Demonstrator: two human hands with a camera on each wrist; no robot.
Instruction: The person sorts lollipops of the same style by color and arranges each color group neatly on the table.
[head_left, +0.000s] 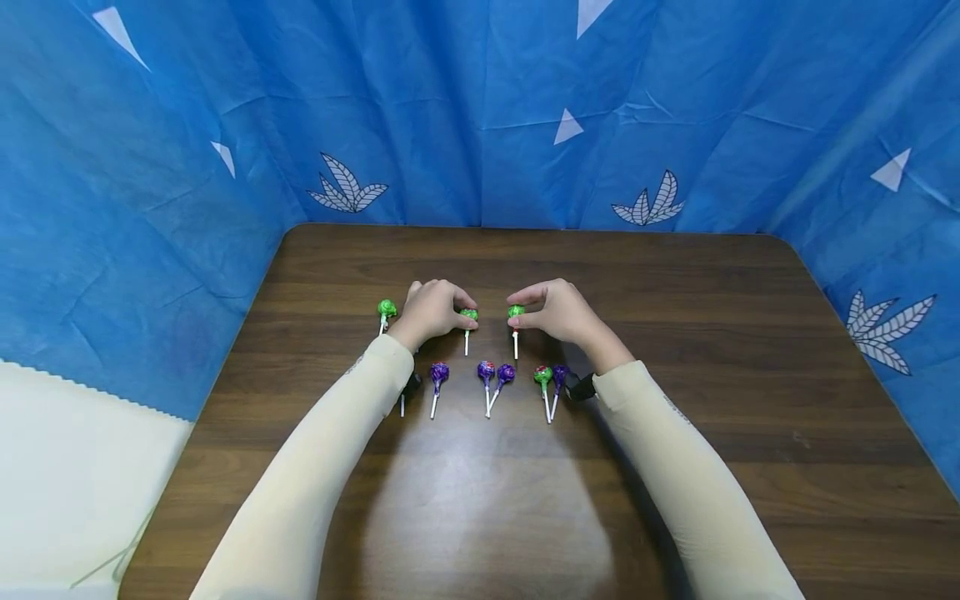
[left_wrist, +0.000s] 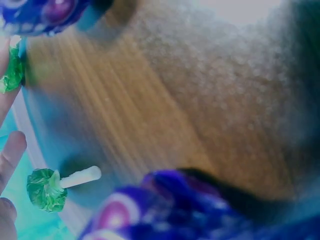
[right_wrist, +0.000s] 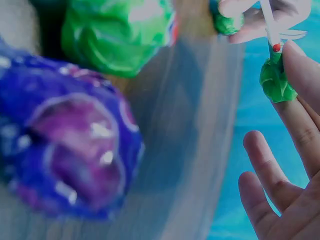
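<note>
So we're working two-handed here. Our left hand [head_left: 433,312] is pinching a green lollipop [head_left: 469,314] by its wrapped head, and our right hand [head_left: 564,315] is pinching a second green lollipop [head_left: 515,311] the same way, its spare fingers spreading loose. The hands are facing each other, a bit apart. Both sticks are pointing back toward us; we can't tell if either is touching the bench [head_left: 750,350].

A third green lollipop [head_left: 386,307] is lying just left of the left hand. Nearer us, a row is running across: a white stick [head_left: 402,407] poking out by the left wrist, a lone purple lollipop [head_left: 439,372], two purple lollipops [head_left: 486,369] with sticks coming together, then a green-and-purple pair [head_left: 543,376] sitting by the right wrist. Cream sleeves [head_left: 300,479] are covering our arms, and a blue curtain [head_left: 480,117] is hanging behind.
</note>
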